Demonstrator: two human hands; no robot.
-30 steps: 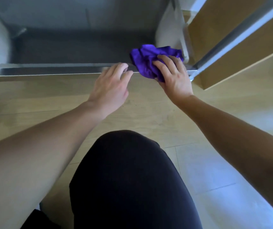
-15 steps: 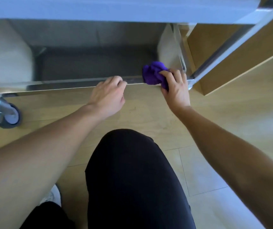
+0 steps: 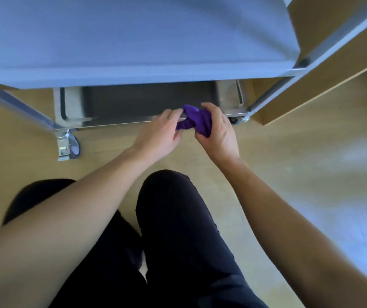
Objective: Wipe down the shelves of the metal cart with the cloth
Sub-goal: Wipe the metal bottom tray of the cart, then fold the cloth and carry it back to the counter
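Note:
A bunched purple cloth [image 3: 197,121] sits between both hands, just in front of the front rim of the metal cart's bottom shelf [image 3: 120,122]. My right hand [image 3: 217,132] is closed around the cloth's right part. Fingers of my left hand [image 3: 159,133] pinch its left end. The bottom shelf's dark floor [image 3: 147,101] shows behind the hands. A wide upper shelf [image 3: 133,38] of the cart fills the top of the view and hides most of the shelf below.
The cart stands on castor wheels [image 3: 68,144] on a pale wooden floor. A wooden panel [image 3: 324,70] leans close to the cart's right post [image 3: 271,94]. My dark-trousered knees [image 3: 178,218] are below the hands.
The view has pulled back and up, so the upper shelf now shows. The cloth came off the bottom shelf's rim toward me. My left hand left the rim and took the cloth's end.

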